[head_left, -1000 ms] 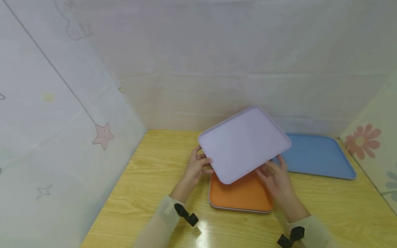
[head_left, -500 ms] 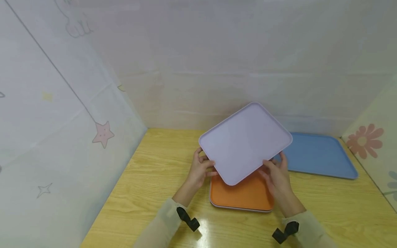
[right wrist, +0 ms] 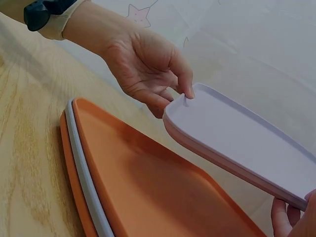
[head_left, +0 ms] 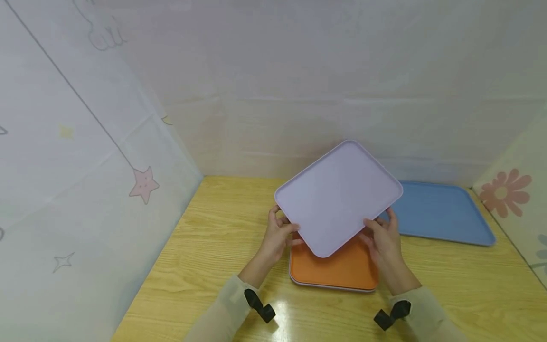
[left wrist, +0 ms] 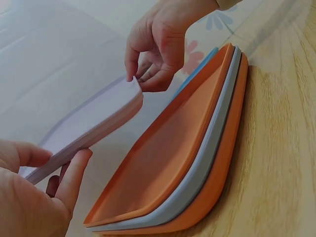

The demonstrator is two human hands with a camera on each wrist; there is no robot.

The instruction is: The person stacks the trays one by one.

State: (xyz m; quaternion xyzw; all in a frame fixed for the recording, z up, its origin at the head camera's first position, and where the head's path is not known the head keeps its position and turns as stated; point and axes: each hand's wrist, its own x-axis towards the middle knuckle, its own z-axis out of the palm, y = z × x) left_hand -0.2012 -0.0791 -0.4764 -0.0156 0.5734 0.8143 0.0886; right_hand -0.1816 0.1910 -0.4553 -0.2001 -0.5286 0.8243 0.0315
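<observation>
A pale lilac rectangular tray (head_left: 339,197) is held up in the air, turned at an angle. My left hand (head_left: 275,237) pinches its left edge, thumb over the rim and fingers below. The right hand (head_left: 383,240) grips the near right edge the same way. Under it on the table lies a stack whose top is an orange tray (head_left: 335,268), partly hidden by the lilac one. In the left wrist view a grey tray (left wrist: 200,170) shows between the top tray and another orange tray (left wrist: 229,148) at the bottom. Both wrist views show the lilac tray apart from the stack.
A blue tray (head_left: 440,213) lies at the back right of the wooden table (head_left: 205,247), its left end hidden behind the lilac tray. Pale patterned sheets (head_left: 273,85) stand behind and at both sides. Each wrist wears a black camera mount.
The lilac tray has turned slightly clockwise and its far corner has risen a little. My right thumb has come over its near rim. The stack stays in place.
</observation>
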